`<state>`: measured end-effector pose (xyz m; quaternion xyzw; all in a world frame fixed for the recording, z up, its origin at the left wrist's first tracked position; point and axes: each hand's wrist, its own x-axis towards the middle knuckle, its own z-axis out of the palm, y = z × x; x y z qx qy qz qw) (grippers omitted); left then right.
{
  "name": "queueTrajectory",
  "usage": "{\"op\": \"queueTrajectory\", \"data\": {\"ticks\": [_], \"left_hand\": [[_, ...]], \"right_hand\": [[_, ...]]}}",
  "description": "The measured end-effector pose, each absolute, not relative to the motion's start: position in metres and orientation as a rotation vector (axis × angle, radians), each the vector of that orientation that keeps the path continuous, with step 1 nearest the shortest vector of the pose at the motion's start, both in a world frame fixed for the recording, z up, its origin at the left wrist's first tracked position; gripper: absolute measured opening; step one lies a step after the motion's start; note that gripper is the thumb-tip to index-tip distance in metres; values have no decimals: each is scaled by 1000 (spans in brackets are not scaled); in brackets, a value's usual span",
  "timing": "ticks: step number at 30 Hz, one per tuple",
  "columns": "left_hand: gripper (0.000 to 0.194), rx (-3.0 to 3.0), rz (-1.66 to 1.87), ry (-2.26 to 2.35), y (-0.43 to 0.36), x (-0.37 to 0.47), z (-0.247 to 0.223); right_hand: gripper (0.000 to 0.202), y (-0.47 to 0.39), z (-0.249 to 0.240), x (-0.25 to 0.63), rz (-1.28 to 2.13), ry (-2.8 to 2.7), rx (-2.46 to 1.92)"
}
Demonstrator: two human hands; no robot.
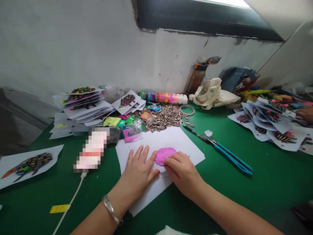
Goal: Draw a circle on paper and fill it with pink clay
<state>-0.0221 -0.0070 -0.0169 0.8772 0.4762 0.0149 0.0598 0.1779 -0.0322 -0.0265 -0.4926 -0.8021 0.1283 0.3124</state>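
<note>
At the near left of the green surface [212, 202] lies a sheet bearing a seed-covered bird [35, 164]; beyond it, a stack of seed pictures [90, 112] sits by the wall, perhaps to free working room. A white cable [73, 199] runs to a pixelated item [91, 150]. Small clay packets [111, 121] lie farther right, seemingly kept within reach.

The left hand [137, 173] rests palm down on white paper [193, 153], its grip spread, index fingertip at the left edge of the pink clay disc [162, 155], probably to steady both. The disc lies flat on the paper, between the hands. Beyond it are loose striped sunflower seeds [163, 117]. At the disc's near right edge, the right hand [183, 174] has its grip drawn together, thumb and fingers apparently pinching the rim, as if shaping it.

Farther right, a pen [195, 133] and blue-handled tweezers [231, 156] lie just off the paper, likely for easy reach. More seed pictures [269, 119] fan out at far right, near another person's hand [305, 114].
</note>
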Motion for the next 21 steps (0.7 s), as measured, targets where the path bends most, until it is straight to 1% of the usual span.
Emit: {"op": "queueTrajectory", "data": {"ticks": [5,11,16,21], "left_hand": [[58,2675,57,1454,-8,-21,-17],[56,2685,32,1468,-8,-21,-18],[56,2703,62,1462,-9,-22,-21],[56,2714,88,1469,-9,-22,-23]], "right_hand": [[15,-33,-25,179,243,-2062,-1298],[19,-43,-23,177,118,-2252,-1129],[22,-45,-31,178,101,-2355,-1102],[23,-43,-28,179,89,-2320,-1103]]}}
